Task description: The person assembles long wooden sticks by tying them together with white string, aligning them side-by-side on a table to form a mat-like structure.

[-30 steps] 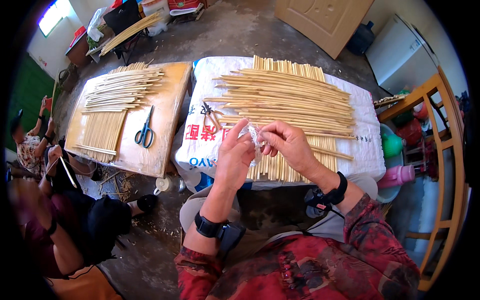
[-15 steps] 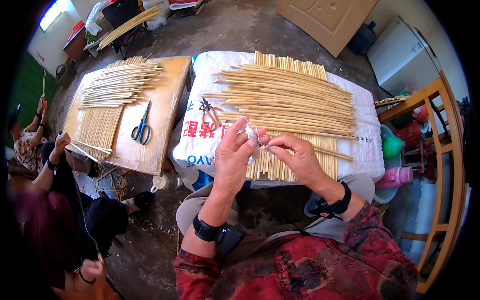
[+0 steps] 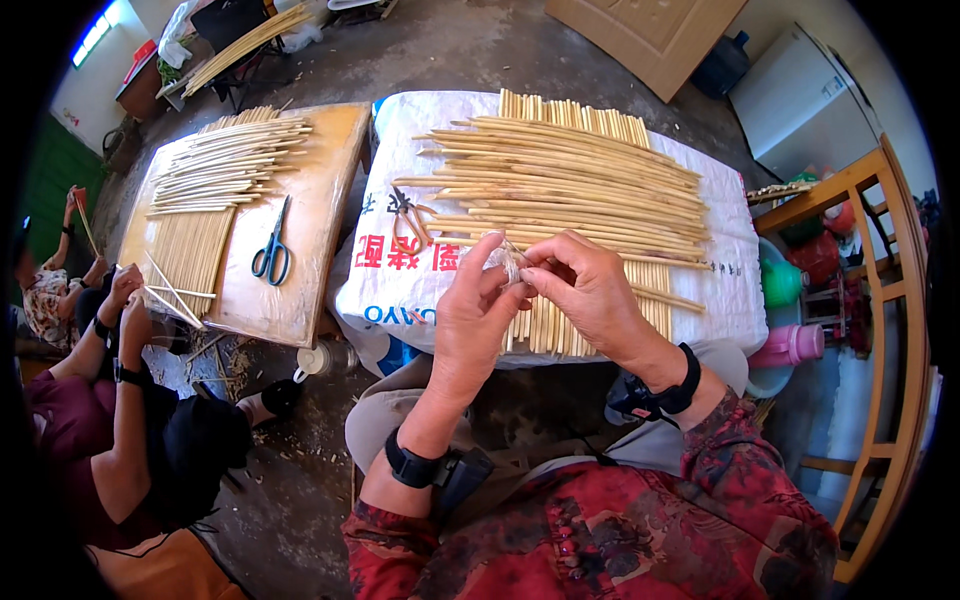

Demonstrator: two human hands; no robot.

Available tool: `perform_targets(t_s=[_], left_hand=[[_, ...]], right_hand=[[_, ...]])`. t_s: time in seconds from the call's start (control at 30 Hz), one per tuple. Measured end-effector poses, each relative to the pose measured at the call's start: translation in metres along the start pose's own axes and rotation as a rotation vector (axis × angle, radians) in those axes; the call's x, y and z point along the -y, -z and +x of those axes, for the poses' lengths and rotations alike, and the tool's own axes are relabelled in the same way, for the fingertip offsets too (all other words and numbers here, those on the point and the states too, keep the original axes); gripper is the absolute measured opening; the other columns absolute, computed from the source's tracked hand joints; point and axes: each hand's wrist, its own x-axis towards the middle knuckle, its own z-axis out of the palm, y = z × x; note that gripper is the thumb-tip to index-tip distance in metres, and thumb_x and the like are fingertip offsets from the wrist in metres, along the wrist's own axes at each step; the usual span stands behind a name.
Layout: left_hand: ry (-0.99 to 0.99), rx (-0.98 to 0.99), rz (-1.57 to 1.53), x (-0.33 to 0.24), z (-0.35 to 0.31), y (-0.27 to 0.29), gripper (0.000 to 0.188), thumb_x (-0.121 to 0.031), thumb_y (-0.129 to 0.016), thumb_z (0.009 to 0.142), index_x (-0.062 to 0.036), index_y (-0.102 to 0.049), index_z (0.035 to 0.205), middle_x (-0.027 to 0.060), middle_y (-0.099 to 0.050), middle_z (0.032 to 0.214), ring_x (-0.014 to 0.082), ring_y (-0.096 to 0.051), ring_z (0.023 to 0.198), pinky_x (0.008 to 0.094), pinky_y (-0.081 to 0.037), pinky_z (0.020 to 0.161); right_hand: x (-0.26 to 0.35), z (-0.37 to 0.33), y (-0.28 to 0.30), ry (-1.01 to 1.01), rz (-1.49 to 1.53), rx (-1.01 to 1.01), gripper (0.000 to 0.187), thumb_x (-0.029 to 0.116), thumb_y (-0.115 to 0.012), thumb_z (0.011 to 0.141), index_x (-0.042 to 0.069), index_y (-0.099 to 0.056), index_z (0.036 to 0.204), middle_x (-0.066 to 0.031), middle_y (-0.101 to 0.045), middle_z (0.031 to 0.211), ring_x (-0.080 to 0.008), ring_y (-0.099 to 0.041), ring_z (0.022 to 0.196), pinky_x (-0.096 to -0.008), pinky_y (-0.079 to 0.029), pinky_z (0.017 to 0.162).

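Note:
Above the near edge of a white printed sack (image 3: 400,290), my left hand (image 3: 470,315) holds a small tangled bundle of white string (image 3: 506,262) between thumb and fingers. Close against it, my right hand (image 3: 585,285) pinches at the same string; the fingers partly cover it. Beneath and beyond my hands, long pale sticks (image 3: 570,190) lie crosswise over a layer of sticks (image 3: 545,330) running away from me. To the left of the sticks, scissors with brown handles (image 3: 408,225) rest on the sack.
Left of me stands another table (image 3: 310,240) with sticks (image 3: 225,165) and dark-handled scissors (image 3: 272,255). A co-worker's hands (image 3: 130,300) hold sticks there; another person sits farther left. A wooden frame (image 3: 890,370) and pink container (image 3: 795,345) are at my right.
My right hand has drawn in against my left, now covering more of the string. The co-worker's lower hand has risen to join the other one at the sticks. The view has shifted slightly.

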Motion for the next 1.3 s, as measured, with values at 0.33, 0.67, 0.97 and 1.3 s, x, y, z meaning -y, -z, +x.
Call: perform_targets(t_s=[0.33, 0.67, 0.97, 1.3], left_hand=[[0.163, 0.017, -0.195, 0.017, 0.003, -0.002, 0.037, -0.003, -0.044, 0.089, 0.0006, -0.038, 0.125, 0.0094, -0.059, 0.092, 0.0159, -0.060, 0.078, 0.0282, -0.051, 0.070], [0.229, -0.024, -0.465, 0.014, 0.007, -0.007, 0.033, 0.002, -0.047, 0.086, 0.0007, -0.042, 0.119, 0.0109, -0.058, 0.097, 0.0186, -0.060, 0.085, 0.0310, -0.053, 0.068], [0.103, -0.003, -0.275, 0.013, 0.006, -0.012, 0.037, 0.003, -0.052, 0.083, -0.0010, -0.043, 0.118, 0.0064, -0.057, 0.091, 0.0152, -0.059, 0.082, 0.0281, -0.052, 0.069], [0.033, 0.030, -0.063, 0.014, 0.004, -0.015, 0.037, 0.004, -0.053, 0.082, -0.0019, -0.044, 0.118, 0.0037, -0.057, 0.090, 0.0102, -0.056, 0.078, 0.0218, -0.047, 0.071]], right_hand=[[-0.027, 0.001, 0.011, -0.060, 0.048, 0.016, 0.009, 0.005, -0.058, 0.080, -0.002, -0.057, 0.087, -0.0038, -0.057, 0.075, -0.0101, -0.058, 0.067, -0.0226, -0.046, 0.059], [-0.028, -0.001, 0.024, -0.204, 0.305, 0.059, 0.013, 0.007, -0.058, 0.083, -0.002, -0.059, 0.093, -0.0006, -0.059, 0.082, -0.0059, -0.056, 0.073, -0.0195, -0.045, 0.062], [-0.022, -0.001, 0.032, -0.005, 0.056, -0.020, 0.012, 0.007, -0.061, 0.080, -0.002, -0.062, 0.088, -0.0030, -0.056, 0.079, -0.0084, -0.052, 0.072, -0.0206, -0.042, 0.066], [-0.025, -0.004, 0.028, -0.056, 0.057, -0.012, 0.009, 0.007, -0.061, 0.079, -0.002, -0.061, 0.083, -0.0036, -0.056, 0.077, -0.0085, -0.051, 0.066, -0.0234, -0.042, 0.059]])
